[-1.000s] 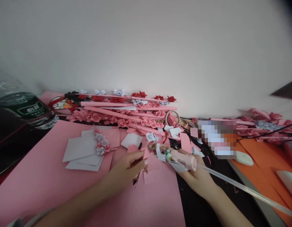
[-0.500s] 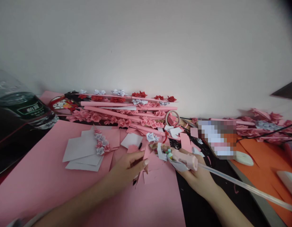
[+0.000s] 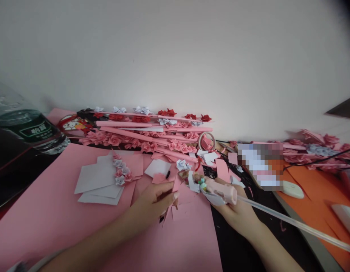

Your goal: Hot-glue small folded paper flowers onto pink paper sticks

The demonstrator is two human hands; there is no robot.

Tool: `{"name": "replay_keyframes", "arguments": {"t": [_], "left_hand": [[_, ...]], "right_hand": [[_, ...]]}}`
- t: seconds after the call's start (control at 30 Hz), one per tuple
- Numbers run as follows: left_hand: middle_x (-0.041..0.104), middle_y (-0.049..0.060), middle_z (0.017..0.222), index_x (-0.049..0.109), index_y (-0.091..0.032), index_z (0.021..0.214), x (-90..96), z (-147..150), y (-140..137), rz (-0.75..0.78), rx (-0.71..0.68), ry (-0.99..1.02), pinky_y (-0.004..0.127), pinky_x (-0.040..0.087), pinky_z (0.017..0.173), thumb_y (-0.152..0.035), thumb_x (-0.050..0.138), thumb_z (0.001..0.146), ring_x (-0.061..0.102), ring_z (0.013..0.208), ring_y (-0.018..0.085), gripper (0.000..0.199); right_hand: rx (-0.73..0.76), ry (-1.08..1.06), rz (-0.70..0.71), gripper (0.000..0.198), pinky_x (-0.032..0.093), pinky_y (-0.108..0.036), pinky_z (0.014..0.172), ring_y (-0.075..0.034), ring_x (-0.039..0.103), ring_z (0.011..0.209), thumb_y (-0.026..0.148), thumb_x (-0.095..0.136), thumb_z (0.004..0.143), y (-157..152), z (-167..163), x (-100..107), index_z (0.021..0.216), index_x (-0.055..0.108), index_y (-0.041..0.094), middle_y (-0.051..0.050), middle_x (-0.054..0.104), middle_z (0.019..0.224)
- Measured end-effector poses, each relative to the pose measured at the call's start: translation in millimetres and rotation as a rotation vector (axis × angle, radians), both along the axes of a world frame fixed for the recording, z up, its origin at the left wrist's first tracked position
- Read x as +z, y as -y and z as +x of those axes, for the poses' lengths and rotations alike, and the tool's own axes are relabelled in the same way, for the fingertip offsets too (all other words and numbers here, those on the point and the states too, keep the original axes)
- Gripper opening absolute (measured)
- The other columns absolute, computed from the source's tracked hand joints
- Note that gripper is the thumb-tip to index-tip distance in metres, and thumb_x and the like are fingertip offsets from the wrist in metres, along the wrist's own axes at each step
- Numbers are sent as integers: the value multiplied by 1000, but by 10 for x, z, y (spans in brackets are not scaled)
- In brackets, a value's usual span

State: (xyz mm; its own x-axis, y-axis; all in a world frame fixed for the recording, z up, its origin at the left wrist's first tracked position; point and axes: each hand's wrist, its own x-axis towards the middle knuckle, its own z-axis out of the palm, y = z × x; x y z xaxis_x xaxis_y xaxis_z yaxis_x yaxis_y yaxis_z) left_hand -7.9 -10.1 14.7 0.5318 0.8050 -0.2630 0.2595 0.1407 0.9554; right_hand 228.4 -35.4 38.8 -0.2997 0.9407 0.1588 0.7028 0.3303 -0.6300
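Note:
A pink glue gun (image 3: 226,192) is gripped by my right hand (image 3: 241,219), whose closed fingers are mostly hidden beneath it. Bits of white paper and small coloured stones cover its front part. From the gun's back end a long clear glue stick (image 3: 294,225) runs off to the right. My left hand (image 3: 156,202) is closed around a narrow piece of pink paper (image 3: 175,185), close to the gun's nozzle end. Part of a dark object shows below the left fingers; its kind is unclear. Under both lies a large pink sheet (image 3: 189,245).
White paper squares (image 3: 92,179) lie at left beside a strip of pink and white paper roses (image 3: 122,172). Several rose-covered pink paper rods (image 3: 135,133) line the wall. A tape roll (image 3: 206,142), a water bottle (image 3: 36,130), a white mouse (image 3: 292,189) and orange paper (image 3: 313,185) surround the area.
Hardly anything differs. Both hands keep their grips in the same places, and the view has shifted only very slightly.

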Motion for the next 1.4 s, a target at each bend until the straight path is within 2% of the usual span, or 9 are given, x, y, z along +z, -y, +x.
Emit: {"name": "replay_keyframes", "arguments": {"t": [0.23, 0.33, 0.47, 0.67, 0.9, 0.97, 1.07, 1.2, 1.4], "left_hand": [[37, -8, 51, 51, -17, 69, -9, -1, -7, -1, -10, 19, 18, 31, 44, -39, 44, 89, 37, 43, 7, 30], [37, -8, 52, 52, -17, 70, 7, 1, -7, -5, 1, 32, 19, 31, 44, -40, 44, 89, 37, 43, 7, 31], [37, -7, 56, 53, -16, 73, 36, 7, -9, -12, 13, 64, 19, 28, 44, -42, 44, 88, 34, 45, 7, 32], [42, -5, 61, 52, -17, 73, 22, 0, -25, -42, 15, 126, 20, 30, 45, -44, 45, 88, 34, 45, 6, 32], [41, -6, 62, 51, -18, 71, 33, 0, -22, -77, 36, 165, 20, 29, 45, -45, 46, 88, 31, 45, 6, 33], [39, -7, 61, 51, -18, 71, 24, -4, -25, -84, 60, 174, 19, 29, 44, -44, 47, 88, 30, 45, 6, 32], [39, -6, 61, 51, -18, 71, 14, -13, -37, -87, 118, 177, 19, 29, 45, -44, 48, 88, 32, 47, 6, 31], [40, -6, 62, 55, -17, 74, 30, -20, -51, -61, 195, 160, 18, 28, 47, -43, 51, 87, 35, 51, 7, 29], [44, -5, 66, 55, -17, 73, 53, -27, -37, -69, 280, 167, 19, 26, 46, -43, 52, 87, 31, 48, 6, 30]], "right_hand": [[-4, 13, 22, 18, 43, -25, 52, -16, 58, 60, 29, 50, 88, -2, -18, 30, 77, 60, 20, -2, 62, 67], [3, 3, 29, 20, 40, -25, 50, -14, 55, 55, 30, 49, 88, 5, -12, 20, 73, 57, 20, -1, 60, 65], [-30, -42, 107, 21, 37, -24, 48, -12, 49, 51, 27, 48, 88, 16, 17, -19, 68, 51, 21, 2, 53, 60], [14, -32, 29, 17, 39, -25, 51, -14, 53, 55, 30, 48, 89, 8, 2, -30, 74, 50, 21, 1, 54, 62], [4, -6, 49, 19, 41, -26, 53, -15, 54, 55, 26, 47, 88, -8, 8, -55, 69, 49, 21, 0, 54, 61], [-46, -10, 81, 17, 42, -26, 53, -15, 55, 55, 26, 48, 86, -3, 22, -57, 71, 52, 21, 0, 56, 61], [-208, -36, 145, 9, 44, -25, 51, -15, 58, 56, 26, 52, 82, -4, 44, -40, 83, 60, 20, -1, 63, 67], [-349, -1, 245, 24, 50, -28, 63, -19, 65, 71, 27, 58, 76, -54, 112, -18, 99, 61, 21, -4, 69, 85], [-459, 216, 259, 43, 50, -32, 69, -23, 65, 80, 26, 55, 73, -196, 335, -39, 115, 52, 21, -6, 67, 100]]}}
